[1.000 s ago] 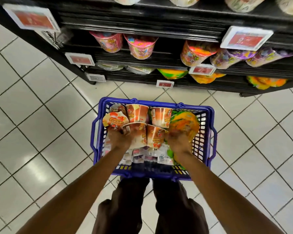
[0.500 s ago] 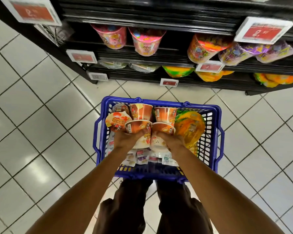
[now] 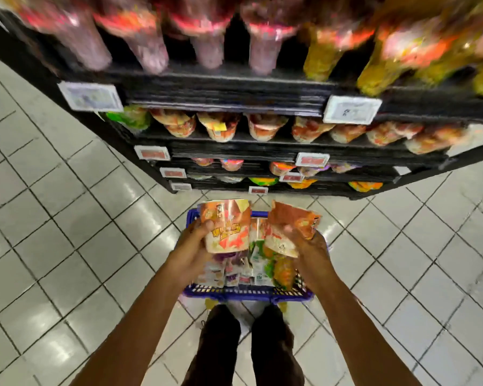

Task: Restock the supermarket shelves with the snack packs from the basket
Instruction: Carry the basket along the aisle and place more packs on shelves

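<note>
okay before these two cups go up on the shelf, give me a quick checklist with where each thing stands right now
1. Left hand grips its orange cup: ok.
2. Right hand grips its orange cup: ok, though blurred.
3. Cups lifted above the blue basket: ok.
4. Matching orange cups on the second shelf: ok.
5. Free slot in that row: cannot tell, row looks full.
6. Price tag matches product: cannot tell, too blurred.

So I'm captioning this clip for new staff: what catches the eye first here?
Two orange cups, one in the left hand and one in the right hand, raised over the blue basket on the tiled floor. Behind it stand black shelves packed with blurred colourful packs.
</note>
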`<control>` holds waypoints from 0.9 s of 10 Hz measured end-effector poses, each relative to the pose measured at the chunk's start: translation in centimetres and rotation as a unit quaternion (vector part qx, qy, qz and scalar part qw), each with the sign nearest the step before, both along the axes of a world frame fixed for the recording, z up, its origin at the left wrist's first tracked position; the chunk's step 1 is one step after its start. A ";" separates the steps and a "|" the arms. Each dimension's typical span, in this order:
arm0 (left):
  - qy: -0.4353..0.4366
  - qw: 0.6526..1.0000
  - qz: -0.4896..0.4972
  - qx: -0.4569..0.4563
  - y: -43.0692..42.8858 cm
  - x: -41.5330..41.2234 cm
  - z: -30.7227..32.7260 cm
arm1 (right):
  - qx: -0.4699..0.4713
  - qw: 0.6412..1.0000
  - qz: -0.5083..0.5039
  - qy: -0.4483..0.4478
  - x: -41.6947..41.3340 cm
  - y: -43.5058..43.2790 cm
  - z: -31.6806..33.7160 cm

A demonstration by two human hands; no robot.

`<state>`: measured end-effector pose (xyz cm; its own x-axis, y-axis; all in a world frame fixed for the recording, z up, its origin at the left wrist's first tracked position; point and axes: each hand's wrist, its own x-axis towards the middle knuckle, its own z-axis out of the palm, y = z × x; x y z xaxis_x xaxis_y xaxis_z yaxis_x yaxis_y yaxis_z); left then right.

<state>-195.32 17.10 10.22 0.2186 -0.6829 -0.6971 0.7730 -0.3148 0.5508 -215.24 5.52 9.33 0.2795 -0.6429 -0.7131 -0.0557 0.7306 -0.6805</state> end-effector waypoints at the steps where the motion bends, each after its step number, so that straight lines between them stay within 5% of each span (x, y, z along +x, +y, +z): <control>1: -0.039 0.997 -0.022 -0.055 -0.1 1.5 10.1 | -0.054 0.997 -0.013 -0.046 -0.2 -0.7 10.3; 4: -0.188 0.946 0.085 -0.250 -2.6 6.2 36.3 | -0.219 0.949 0.027 -0.225 1.2 -3.9 37.9; 6: -0.330 0.878 0.106 -0.331 -4.5 7.2 51.2 | -0.367 0.869 0.080 -0.321 2.4 -6.8 53.0; 7: -0.380 0.849 0.121 -0.346 -5.7 8.2 57.7 | -0.452 0.821 0.075 -0.341 3.3 -7.9 60.0; 9: -0.424 0.786 0.125 -0.432 -5.5 7.6 68.8 | -0.520 0.781 0.044 -0.344 3.9 -9.8 69.0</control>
<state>-187.71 11.65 79.00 0.5566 -0.6835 0.4723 -0.0090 0.5635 0.8261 -211.32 -4.24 78.38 0.4416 -0.7315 0.5195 0.5655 -0.2226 -0.7942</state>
